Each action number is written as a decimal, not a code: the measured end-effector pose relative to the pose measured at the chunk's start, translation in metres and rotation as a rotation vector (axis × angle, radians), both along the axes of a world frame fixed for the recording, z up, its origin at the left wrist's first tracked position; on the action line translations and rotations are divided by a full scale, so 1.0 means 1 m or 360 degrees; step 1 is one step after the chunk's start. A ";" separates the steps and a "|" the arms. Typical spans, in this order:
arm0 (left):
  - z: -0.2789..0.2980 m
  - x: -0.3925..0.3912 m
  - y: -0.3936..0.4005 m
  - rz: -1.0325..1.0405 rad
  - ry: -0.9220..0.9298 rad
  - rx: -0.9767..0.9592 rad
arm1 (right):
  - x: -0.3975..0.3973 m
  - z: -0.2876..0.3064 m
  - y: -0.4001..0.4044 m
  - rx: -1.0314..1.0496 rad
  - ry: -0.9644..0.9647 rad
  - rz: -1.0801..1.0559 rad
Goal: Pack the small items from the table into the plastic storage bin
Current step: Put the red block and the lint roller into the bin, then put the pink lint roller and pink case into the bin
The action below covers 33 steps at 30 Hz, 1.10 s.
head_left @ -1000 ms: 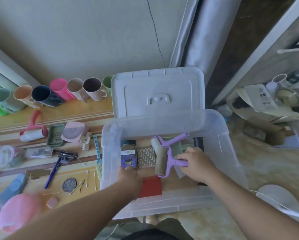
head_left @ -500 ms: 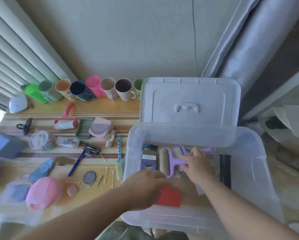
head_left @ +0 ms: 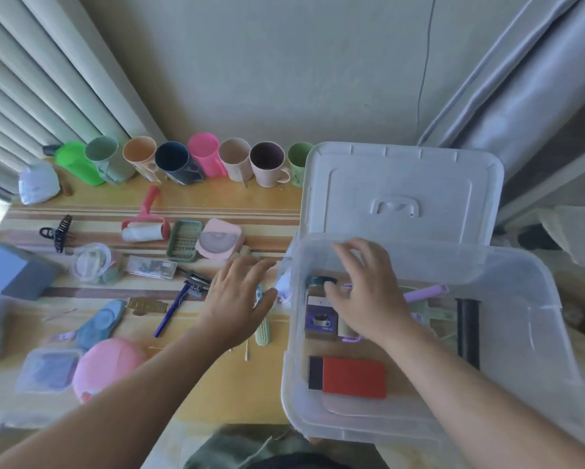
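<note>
The clear plastic storage bin (head_left: 538, 333) stands at the table's right end, its lid (head_left: 399, 191) leaning up behind it. Inside lie a small jar (head_left: 319, 313), a purple lint roller (head_left: 426, 292), a red and black card (head_left: 348, 376) and a black bar (head_left: 467, 328). My right hand (head_left: 365, 289) hovers inside the bin over the jar and roller, fingers spread, holding nothing. My left hand (head_left: 236, 296) is outside the bin's left wall, open above the table, over a mint green comb (head_left: 263, 330) and beside a blue pen (head_left: 172, 308).
A row of coloured cups (head_left: 182, 162) lines the wall. On the table lie a red lint roller (head_left: 143, 228), a green soap tray (head_left: 185, 240), a pink case (head_left: 220, 242), a black hair clip (head_left: 58, 231), a pink round thing (head_left: 109, 367) and small clear boxes (head_left: 49, 370).
My left hand has come out of the bin and moved left over the table. My right hand has let go of the purple roller and opened. The view has swung left.
</note>
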<state>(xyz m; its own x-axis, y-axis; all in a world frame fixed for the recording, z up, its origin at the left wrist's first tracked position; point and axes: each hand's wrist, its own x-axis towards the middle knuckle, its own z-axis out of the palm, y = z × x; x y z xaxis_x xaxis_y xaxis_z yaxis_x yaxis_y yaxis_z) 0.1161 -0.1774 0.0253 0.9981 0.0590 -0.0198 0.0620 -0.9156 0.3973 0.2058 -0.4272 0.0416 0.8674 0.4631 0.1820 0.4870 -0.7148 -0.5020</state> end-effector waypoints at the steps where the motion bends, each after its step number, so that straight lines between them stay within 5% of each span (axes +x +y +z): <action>1: -0.004 -0.001 0.012 0.0040 0.0045 0.0022 | -0.002 0.009 0.019 0.0021 -0.0050 0.0037; 5: -0.023 -0.005 0.079 0.0186 0.0367 0.0118 | -0.012 0.025 0.101 0.0040 -0.0127 0.0196; 10: -0.045 -0.014 0.173 0.0359 0.0644 0.0221 | -0.003 -0.014 0.191 -0.0289 0.0207 0.0306; 22: -0.063 0.003 0.321 0.0457 0.0661 0.0365 | 0.059 -0.101 0.308 -0.0979 0.0684 0.0145; 33: -0.077 0.041 0.350 0.0351 0.0708 0.0312 | 0.053 -0.079 0.312 -0.0721 0.0586 0.0122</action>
<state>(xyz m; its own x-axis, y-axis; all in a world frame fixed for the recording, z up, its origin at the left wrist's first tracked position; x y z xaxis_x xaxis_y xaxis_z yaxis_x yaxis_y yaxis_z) 0.1571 0.1729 -0.0514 0.8593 0.3114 -0.4057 0.3847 -0.9163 0.1114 0.2591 -0.1148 -0.0373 0.7970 0.4883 -0.3554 0.3973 -0.8671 -0.3003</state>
